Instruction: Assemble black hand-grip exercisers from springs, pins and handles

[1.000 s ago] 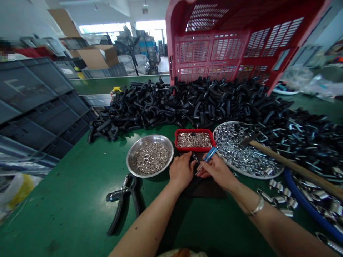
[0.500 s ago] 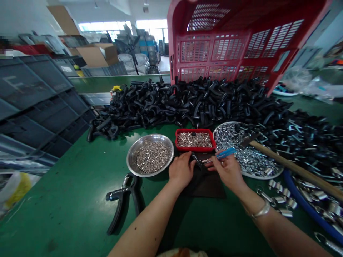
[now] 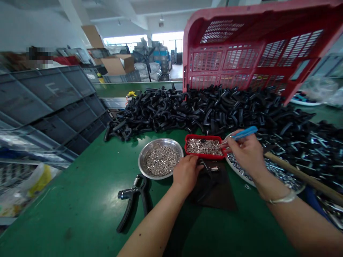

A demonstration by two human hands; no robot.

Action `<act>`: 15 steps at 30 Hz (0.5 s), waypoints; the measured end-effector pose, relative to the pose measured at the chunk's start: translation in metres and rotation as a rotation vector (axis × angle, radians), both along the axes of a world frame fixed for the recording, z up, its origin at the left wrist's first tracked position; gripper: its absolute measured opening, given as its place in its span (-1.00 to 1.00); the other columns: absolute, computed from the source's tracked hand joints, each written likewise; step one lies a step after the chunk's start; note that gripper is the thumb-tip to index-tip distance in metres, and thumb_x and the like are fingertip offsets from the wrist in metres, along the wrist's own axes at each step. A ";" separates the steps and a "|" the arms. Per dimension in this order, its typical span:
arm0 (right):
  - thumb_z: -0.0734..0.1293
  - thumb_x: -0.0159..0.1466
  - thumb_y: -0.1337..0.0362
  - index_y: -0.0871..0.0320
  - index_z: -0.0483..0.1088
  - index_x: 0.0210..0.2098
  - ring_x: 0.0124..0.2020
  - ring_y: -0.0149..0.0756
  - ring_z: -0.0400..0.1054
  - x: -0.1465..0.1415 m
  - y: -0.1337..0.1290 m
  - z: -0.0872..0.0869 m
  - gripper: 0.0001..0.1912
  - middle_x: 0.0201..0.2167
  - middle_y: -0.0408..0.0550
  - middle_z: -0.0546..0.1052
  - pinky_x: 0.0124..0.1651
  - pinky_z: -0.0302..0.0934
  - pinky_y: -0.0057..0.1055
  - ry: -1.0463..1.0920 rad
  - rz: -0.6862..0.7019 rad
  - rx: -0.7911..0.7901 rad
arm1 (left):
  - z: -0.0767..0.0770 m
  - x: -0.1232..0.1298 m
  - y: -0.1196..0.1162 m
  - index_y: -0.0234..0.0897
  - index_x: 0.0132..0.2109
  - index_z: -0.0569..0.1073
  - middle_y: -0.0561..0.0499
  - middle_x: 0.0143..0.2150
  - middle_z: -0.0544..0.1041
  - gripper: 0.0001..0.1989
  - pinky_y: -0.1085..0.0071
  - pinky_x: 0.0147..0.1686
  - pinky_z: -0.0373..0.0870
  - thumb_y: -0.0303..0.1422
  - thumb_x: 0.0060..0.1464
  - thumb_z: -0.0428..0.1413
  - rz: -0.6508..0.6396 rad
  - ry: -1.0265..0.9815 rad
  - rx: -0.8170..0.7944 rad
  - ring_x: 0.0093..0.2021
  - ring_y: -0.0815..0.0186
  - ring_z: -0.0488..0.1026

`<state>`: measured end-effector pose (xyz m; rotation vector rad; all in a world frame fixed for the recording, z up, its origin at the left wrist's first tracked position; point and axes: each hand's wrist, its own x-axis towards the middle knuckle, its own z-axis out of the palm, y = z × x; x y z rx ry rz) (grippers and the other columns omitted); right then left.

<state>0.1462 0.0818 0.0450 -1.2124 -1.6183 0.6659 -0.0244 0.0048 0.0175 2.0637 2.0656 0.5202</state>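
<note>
My left hand (image 3: 187, 174) is closed on the top end of a black hand-grip handle (image 3: 207, 184), which lies on a dark mat (image 3: 223, 194). A short metal spring (image 3: 214, 169) shows beside my fingertips. My right hand (image 3: 248, 153) pinches a slim blue-handled tool (image 3: 245, 133). Its thin metal tip is at the right end of a red tray (image 3: 204, 155) full of small metal pins (image 3: 202, 146). To the left of my left hand stands a steel bowl (image 3: 142, 159) of tiny metal parts. An assembled hand gripper (image 3: 134, 200) lies in front of the bowl.
A big heap of black handles (image 3: 171, 110) spans the back, below a tilted red crate (image 3: 222, 57). A plate of shiny metal parts (image 3: 242, 175) sits at right, with a wooden-handled hammer (image 3: 300, 171) across it. Grey bins (image 3: 48, 92) are stacked at left.
My right hand has moved the blue-handled tool up and away from the black handle to the red tray. My left hand stays at the handle. The camera view has shifted left.
</note>
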 end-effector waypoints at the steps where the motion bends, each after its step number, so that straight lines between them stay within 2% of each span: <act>1: 0.21 0.16 0.13 0.11 0.17 -0.20 -0.43 -0.23 0.43 0.001 0.014 0.000 -0.73 -0.42 -0.03 0.49 -0.42 0.31 -0.32 -0.126 -0.021 0.004 | 0.006 -0.010 0.001 -0.11 -0.03 0.38 -0.02 -0.03 0.43 -0.70 0.36 -0.12 0.29 -0.21 0.13 -0.08 0.060 0.033 -0.032 -0.09 0.25 0.37; 4: 0.21 0.14 0.19 0.18 0.30 -0.29 -0.34 -0.22 0.42 0.002 0.047 -0.007 -0.79 -0.38 0.02 0.51 -0.33 0.27 -0.34 -0.697 -0.068 -0.026 | 0.015 -0.041 0.008 -0.11 -0.13 0.45 -0.07 -0.14 0.48 -0.75 0.28 -0.21 0.33 -0.25 0.10 -0.06 0.251 0.131 -0.204 -0.17 0.18 0.42; 6: 0.24 0.10 0.18 0.19 0.36 -0.36 -0.33 -0.16 0.41 0.000 0.056 -0.010 -0.79 -0.39 0.05 0.51 -0.34 0.25 -0.31 -0.919 -0.069 -0.068 | 0.014 -0.057 0.013 -0.10 -0.18 0.48 -0.08 -0.16 0.50 -0.78 0.23 -0.23 0.34 -0.26 0.02 0.03 0.275 0.147 -0.310 -0.17 0.12 0.44; 8: 0.25 0.09 0.13 0.22 0.40 -0.41 -0.34 -0.07 0.40 -0.007 0.053 -0.008 -0.74 -0.41 0.13 0.51 -0.37 0.24 -0.24 -0.984 -0.064 -0.084 | 0.009 -0.065 0.016 -0.08 -0.24 0.50 -0.05 -0.18 0.51 -0.82 0.24 -0.25 0.34 -0.27 -0.03 0.08 0.262 0.135 -0.351 -0.18 0.12 0.45; 11: 0.14 0.18 0.07 0.24 0.43 -0.34 -0.28 -0.03 0.39 -0.036 0.032 0.004 -0.62 -0.35 0.21 0.50 -0.33 0.23 -0.19 -1.053 -0.003 -0.029 | 0.002 -0.067 0.016 -0.10 -0.27 0.50 -0.04 -0.21 0.52 -0.83 0.26 -0.25 0.35 -0.26 0.00 0.04 0.278 0.123 -0.340 -0.20 0.15 0.45; 13: 0.10 0.23 0.09 0.14 0.43 -0.26 -0.21 -0.15 0.37 -0.067 0.014 0.011 -0.64 -0.26 0.08 0.50 -0.25 0.22 -0.28 -1.077 0.160 0.046 | 0.001 -0.068 0.015 -0.11 -0.26 0.49 -0.05 -0.20 0.52 -0.82 0.26 -0.25 0.34 -0.25 0.02 0.01 0.289 0.122 -0.335 -0.20 0.16 0.45; 15: 0.14 0.23 0.15 0.06 0.43 -0.24 -0.15 -0.24 0.34 -0.101 0.000 0.014 -0.73 -0.20 -0.03 0.49 -0.19 0.21 -0.36 -1.107 0.358 0.098 | 0.001 -0.070 0.013 -0.09 -0.23 0.47 -0.04 -0.17 0.52 -0.79 0.28 -0.25 0.34 -0.22 0.04 -0.02 0.299 0.117 -0.326 -0.19 0.17 0.45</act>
